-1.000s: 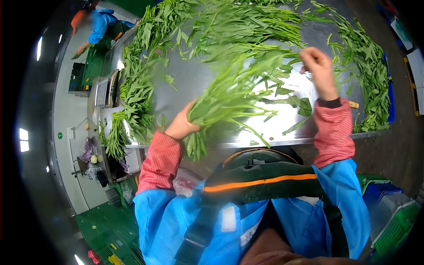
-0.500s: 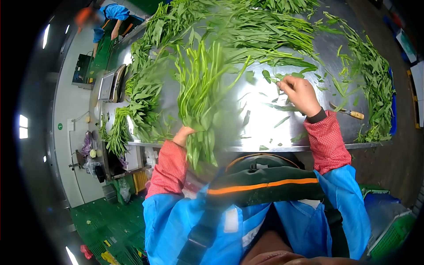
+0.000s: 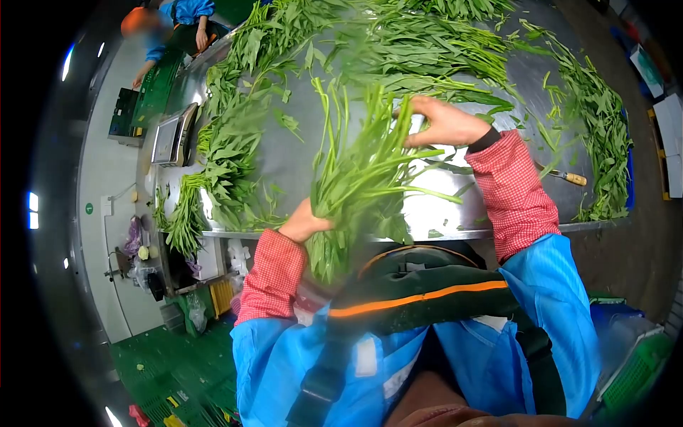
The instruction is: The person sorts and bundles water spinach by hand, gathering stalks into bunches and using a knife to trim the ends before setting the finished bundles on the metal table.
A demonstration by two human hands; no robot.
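Observation:
A loose bunch of water spinach (image 3: 356, 171), leafy green with long pale stems, is upright in front of me above the metal table's near edge. My left hand (image 3: 307, 222) is closed around its leafy lower part, and leaves hang below the fist. At the upper right of the bunch, my right hand (image 3: 445, 122) curls its thumb and fingers about the stems. Some stems splay out to the right beneath that hand. Part of the bunch is blurred. A curved knife with a wooden handle (image 3: 575, 178) lies on the table to the right of my right hand.
Heaps of greens (image 3: 434, 57) lie across the far side of the metal table (image 3: 284, 171), with more along its left (image 3: 231, 149) and right (image 3: 605, 135) sides. A scale (image 3: 173, 135) stands at the left edge. Another person (image 3: 188, 14) works beyond, near green crates.
My right hand has moved left from the loose leaves on the table to the stems of the bunch. The bunch has spread and tilted rightward in my left hand.

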